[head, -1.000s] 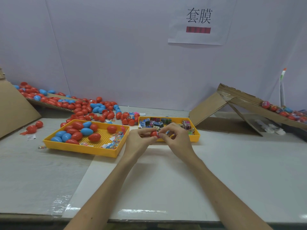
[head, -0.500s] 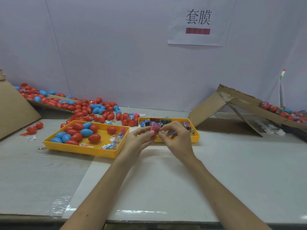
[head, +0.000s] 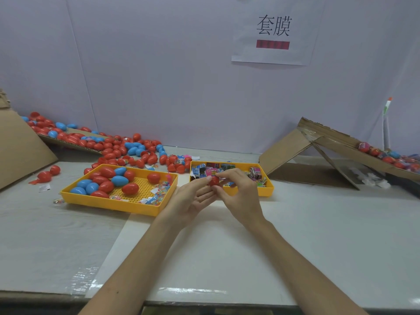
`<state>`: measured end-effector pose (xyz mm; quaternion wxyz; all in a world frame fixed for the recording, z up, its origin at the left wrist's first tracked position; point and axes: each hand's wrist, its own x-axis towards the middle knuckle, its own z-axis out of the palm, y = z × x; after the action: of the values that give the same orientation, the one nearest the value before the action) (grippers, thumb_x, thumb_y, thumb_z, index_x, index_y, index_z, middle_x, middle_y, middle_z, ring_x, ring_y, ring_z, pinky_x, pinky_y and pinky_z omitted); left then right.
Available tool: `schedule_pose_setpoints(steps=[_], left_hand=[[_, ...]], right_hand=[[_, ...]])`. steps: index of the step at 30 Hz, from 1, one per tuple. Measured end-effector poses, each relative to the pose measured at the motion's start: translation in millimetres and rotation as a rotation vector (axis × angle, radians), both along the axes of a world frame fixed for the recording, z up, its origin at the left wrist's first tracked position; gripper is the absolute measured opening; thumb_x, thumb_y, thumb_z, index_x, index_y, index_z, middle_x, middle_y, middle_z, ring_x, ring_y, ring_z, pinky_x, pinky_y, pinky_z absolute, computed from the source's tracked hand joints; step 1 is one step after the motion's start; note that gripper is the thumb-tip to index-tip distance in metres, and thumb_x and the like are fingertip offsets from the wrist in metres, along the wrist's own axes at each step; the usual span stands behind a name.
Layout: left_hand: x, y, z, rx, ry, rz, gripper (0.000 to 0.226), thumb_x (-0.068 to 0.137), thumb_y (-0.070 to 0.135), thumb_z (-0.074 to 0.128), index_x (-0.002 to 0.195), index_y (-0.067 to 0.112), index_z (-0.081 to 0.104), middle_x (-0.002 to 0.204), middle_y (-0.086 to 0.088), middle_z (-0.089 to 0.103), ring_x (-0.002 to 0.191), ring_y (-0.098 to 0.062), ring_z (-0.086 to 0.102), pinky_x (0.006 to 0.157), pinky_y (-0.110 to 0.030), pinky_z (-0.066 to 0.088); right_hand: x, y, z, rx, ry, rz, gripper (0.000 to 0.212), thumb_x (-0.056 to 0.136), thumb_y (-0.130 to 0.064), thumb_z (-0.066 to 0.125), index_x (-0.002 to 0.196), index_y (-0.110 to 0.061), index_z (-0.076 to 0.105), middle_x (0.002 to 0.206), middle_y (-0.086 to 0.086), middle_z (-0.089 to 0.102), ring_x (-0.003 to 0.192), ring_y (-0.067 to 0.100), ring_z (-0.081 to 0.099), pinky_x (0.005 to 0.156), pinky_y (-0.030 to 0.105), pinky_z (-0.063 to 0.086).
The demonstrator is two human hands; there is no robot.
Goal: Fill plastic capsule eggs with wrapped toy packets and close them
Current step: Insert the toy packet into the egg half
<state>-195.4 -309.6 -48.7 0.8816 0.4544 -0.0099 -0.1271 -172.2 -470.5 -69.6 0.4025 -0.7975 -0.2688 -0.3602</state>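
Table [head: 318, 235]: pale top that carries everything; both forearms reach in over its near edge.
Backdrop [head: 159, 64]: plain light wall behind the table, with a paper sign [head: 272, 30] printed with two dark characters.
Cardboard ramp [head: 286, 151]: propped at the right rear, filled eggs lying along its sloping top.
Loose eggs [head: 113, 148]: red and blue capsules spread over the left rear of the table, spilling off a cardboard sheet.
Left tray [head: 109, 204]: yellow, holding red and blue eggs and small clear toy packets.
Right tray [head: 250, 192]: yellow, just beside the left tray, holding printed wrapped packets.
Left hand [head: 188, 198]: palm up, thumb and fingertips pinching the red capsule egg [head: 213, 181].
Right hand [head: 241, 194]: fingers curled, gripping the same egg from the other side.
Red capsule egg: held between both hands, above the near left corner of the right tray; half or whole cannot be told.
Pink packet [head: 211, 172]: right above the egg; held or lying in the tray cannot be told.
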Motion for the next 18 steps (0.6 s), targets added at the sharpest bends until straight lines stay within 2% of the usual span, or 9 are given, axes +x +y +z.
schedule_pose_setpoints(steps=[10, 14, 18], left_hand=[[-2.0, -0.6, 0.9, -0.019, 0.002, -0.007, 0.026, 0.102, 0.018, 0.06, 0.12, 0.0, 0.062, 0.114, -0.02, 0.074, 0.108, -0.028, 0.072, 0.075, -0.029, 0.061], [-1.8, -0.4, -0.5, -0.021, 0.001, -0.012, 0.028, 0.101, 0.018, 0.06, 0.122, 0.0, 0.062, 0.114, -0.019, 0.074, 0.108, -0.027, 0.072, 0.079, -0.03, 0.062], [-1.1, 0.5, -0.7, -0.039, -0.01, -0.034, 0.027, 0.101, 0.019, 0.06, 0.122, 0.002, 0.063, 0.117, -0.019, 0.073, 0.11, -0.027, 0.072, 0.08, -0.03, 0.061]], right_hand=[[3.2, 0.4, -2.2, 0.008, -0.048, -0.012, 0.017, 0.082, -0.008, 0.079, 0.099, -0.01, 0.074, 0.095, -0.002, 0.067, 0.09, 0.006, 0.063, 0.083, 0.012, 0.047], [4.1, 0.7, -2.5, 0.017, -0.045, -0.01, 0.014, 0.083, -0.009, 0.079, 0.095, -0.011, 0.074, 0.094, -0.004, 0.066, 0.091, 0.005, 0.062, 0.083, 0.011, 0.045], [2.8, 1.9, -1.2, 0.038, -0.034, 0.002, 0.019, 0.082, -0.009, 0.08, 0.098, -0.013, 0.072, 0.094, -0.005, 0.066, 0.086, 0.003, 0.063, 0.08, 0.01, 0.044]])
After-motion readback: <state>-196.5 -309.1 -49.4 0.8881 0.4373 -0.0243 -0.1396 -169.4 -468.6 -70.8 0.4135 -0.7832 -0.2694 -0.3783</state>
